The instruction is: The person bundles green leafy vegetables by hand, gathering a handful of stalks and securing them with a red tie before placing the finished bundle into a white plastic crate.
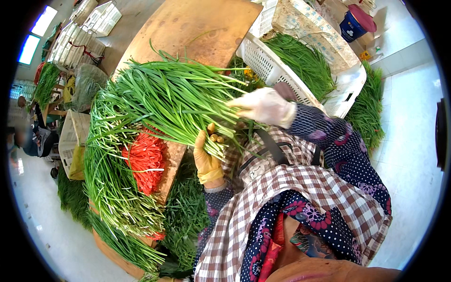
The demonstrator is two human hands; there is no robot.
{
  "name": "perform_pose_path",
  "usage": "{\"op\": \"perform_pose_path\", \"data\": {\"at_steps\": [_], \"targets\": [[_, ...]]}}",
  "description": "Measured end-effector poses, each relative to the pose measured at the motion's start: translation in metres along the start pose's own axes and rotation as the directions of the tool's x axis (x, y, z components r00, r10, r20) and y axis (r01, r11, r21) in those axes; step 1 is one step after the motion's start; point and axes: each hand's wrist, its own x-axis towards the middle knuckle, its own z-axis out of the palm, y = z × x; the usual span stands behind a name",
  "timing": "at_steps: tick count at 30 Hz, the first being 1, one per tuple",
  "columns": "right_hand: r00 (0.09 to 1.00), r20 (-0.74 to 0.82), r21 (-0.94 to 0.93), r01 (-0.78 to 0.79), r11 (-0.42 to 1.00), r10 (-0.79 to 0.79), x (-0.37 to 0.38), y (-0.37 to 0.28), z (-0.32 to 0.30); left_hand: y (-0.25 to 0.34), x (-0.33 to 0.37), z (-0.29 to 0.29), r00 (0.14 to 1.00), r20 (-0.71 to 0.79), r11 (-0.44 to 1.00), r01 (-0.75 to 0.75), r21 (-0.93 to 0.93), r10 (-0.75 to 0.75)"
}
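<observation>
Long flat green leaves with pale stalks, which look like garlic chives, lie in a thick bunch over the table's near edge. My left hand, in a yellow glove, curls round the bunch from below near the stalk ends. At those pale ends is my right hand in a white glove, its fingers pinched together on the stalks and a little blurred by motion. Left of my left hand, a bundle of red ties lies on the wooden table. More garlic chives are heaped along the table's left side.
A white plastic crate holding greens stands at the right, with more greens on the floor beside it. Loose greens lie below the table. A blue bucket is at the far right; another person is at the far left.
</observation>
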Motion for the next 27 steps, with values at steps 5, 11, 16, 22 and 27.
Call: {"op": "perform_pose_path", "data": {"at_steps": [5, 11, 16, 22, 27], "targets": [[0.983, 0.035, -0.220, 0.181, 0.959, -0.178, 0.039, 0.000, 0.038, 0.003, -0.007, 0.006, 0.998, 0.057, 1.000, 0.011, 0.007, -0.011], [0.942, -0.106, -0.039, 0.316, 0.948, -0.318, 0.032, -0.011, 0.037, -0.001, -0.007, 0.001, 0.999, 0.032, 0.999, -0.020, 0.041, 0.019], [0.882, 0.077, -0.180, 0.471, 0.863, -0.465, 0.035, -0.029, 0.029, -0.005, -0.006, 0.008, 0.998, 0.008, 0.990, -0.069, 0.123, 0.069], [0.924, 0.243, -0.194, 0.343, 0.919, -0.294, 0.012, -0.045, 0.017, 0.002, -0.005, 0.006, 0.999, -0.037, 0.995, -0.033, 0.093, 0.037], [0.896, 0.441, -0.287, 0.093, 0.954, 0.046, -0.037, 0.004, -0.010, 0.011, -0.010, 0.002, 0.990, 0.139, 0.994, 0.013, -0.105, 0.002]]}}
